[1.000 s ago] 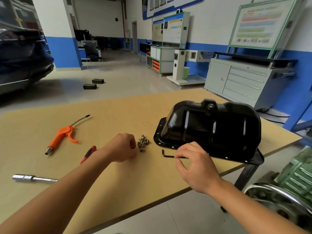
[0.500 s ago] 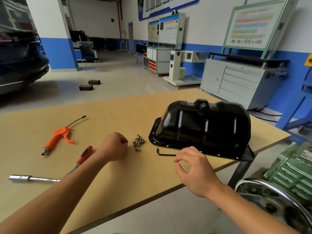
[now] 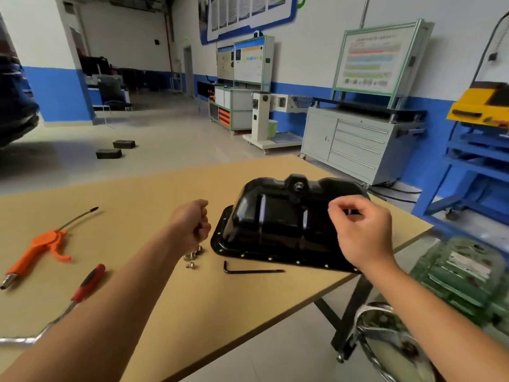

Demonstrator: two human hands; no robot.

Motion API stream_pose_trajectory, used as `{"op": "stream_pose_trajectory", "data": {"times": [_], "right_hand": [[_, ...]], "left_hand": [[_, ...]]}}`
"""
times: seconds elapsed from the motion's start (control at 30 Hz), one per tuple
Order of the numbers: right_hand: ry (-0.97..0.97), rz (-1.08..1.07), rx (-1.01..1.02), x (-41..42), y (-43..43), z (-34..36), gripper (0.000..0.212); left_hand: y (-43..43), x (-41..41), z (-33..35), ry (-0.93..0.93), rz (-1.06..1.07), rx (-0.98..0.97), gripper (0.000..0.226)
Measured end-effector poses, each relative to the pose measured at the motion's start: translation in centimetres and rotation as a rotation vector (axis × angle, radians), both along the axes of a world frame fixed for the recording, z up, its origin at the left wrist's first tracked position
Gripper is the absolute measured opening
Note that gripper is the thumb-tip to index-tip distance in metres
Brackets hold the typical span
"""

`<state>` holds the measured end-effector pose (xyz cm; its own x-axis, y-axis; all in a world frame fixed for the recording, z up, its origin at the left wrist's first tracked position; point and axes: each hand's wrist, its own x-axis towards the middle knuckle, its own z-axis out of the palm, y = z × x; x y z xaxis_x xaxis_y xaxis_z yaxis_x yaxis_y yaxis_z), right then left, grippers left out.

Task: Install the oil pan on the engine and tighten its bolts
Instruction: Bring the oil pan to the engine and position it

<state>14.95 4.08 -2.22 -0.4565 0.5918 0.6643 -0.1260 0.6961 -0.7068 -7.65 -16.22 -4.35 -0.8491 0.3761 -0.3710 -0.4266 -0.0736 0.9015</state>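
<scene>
The black oil pan [image 3: 281, 221] lies upside down on the wooden table [image 3: 170, 312], near its right corner. A small heap of silver bolts [image 3: 192, 256] sits just left of the pan's flange. My left hand [image 3: 192, 219] is a closed fist held just above the bolts; I cannot see whether anything is inside it. My right hand [image 3: 363, 232] hovers over the pan's right end with curled, slightly parted fingers and holds nothing I can see. A black hex key [image 3: 248, 270] lies on the table in front of the pan. The green engine [image 3: 462, 274] stands low at the right, beyond the table edge.
On the table's left lie an orange air blow gun [image 3: 41, 249], a red-handled screwdriver [image 3: 88, 282] and a chrome socket wrench [image 3: 16, 341]. A metal ring [image 3: 385, 340] is below the table's right corner. Grey tool cabinet [image 3: 355, 144] and blue rack [image 3: 473, 161] stand behind.
My right hand let go of the hex key and rose over the oil pan. My left fist lifted off the table above the bolts. The view swung right and came closer.
</scene>
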Motion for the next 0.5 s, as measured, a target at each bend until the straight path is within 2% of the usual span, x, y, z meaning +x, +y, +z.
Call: {"op": "stream_pose_trajectory", "data": {"times": [0.1, 0.17, 0.2, 0.27, 0.3, 0.4, 0.5], "right_hand": [[0.118, -0.282, -0.183, 0.4, 5.9, 1.2, 0.010], [0.036, -0.416, -0.375, 0.5, 9.6, 0.7, 0.009], [-0.072, -0.433, -0.457, 0.5, 11.3, 0.1, 0.024], [-0.284, -0.301, -0.572, 0.4, 13.7, -1.3, 0.060], [-0.354, -0.181, -0.603, 0.1, 14.3, -1.8, 0.068], [-0.426, 0.152, -0.697, -1.4, 13.8, -2.6, 0.054], [-0.389, 0.220, -0.806, -2.8, 13.2, -2.8, 0.071]], "left_hand": [[2.7, -1.3, -0.4, 0.535, 0.047, -0.479, 0.042], [4.2, -1.5, -1.0, 0.780, -0.030, -0.669, 0.056], [4.9, -1.5, -1.4, 0.823, -0.065, -0.717, 0.063], [6.1, -1.5, -2.0, 0.794, -0.108, -0.716, 0.078], [6.6, -1.6, -2.3, 0.753, -0.117, -0.688, 0.087], [7.8, -2.2, -2.5, 0.637, -0.116, -0.608, 0.109], [8.4, -1.9, -2.3, 0.604, -0.094, -0.541, 0.103]]}}
